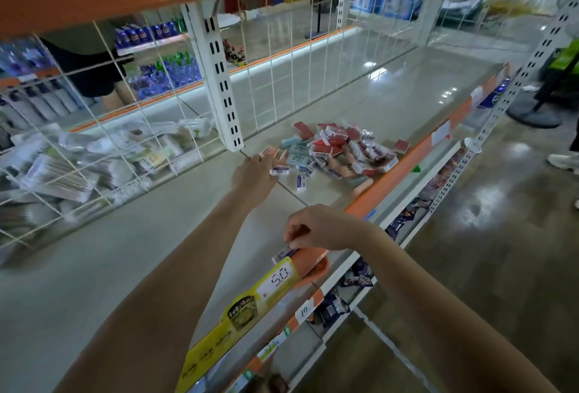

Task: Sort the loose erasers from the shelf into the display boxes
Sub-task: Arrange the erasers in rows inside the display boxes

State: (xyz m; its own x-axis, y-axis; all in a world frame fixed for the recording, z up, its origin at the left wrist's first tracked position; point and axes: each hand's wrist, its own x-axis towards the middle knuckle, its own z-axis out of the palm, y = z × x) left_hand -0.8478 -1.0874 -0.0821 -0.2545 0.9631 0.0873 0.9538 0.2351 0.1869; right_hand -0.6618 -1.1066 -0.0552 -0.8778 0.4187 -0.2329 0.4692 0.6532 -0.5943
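Note:
A heap of loose erasers (341, 150), red-sleeved, white and pale blue, lies on the grey shelf (156, 229) near its front edge. My left hand (254, 175) reaches to the heap's left side and pinches a white eraser with a blue label (279, 171). My right hand (316, 229) is nearer, at the shelf's front lip, with its fingers curled round a small white eraser (283, 255) over an orange display box (313, 262). The box's inside is mostly hidden by my hand.
A white wire grid (125, 129) backs the shelf, with bagged goods behind it on the left. A white slotted upright (219, 79) stands behind the heap. An orange price rail (423, 154) and a yellow price tag (275, 281) run along the front. Another person's shoe (564, 161) is at far right.

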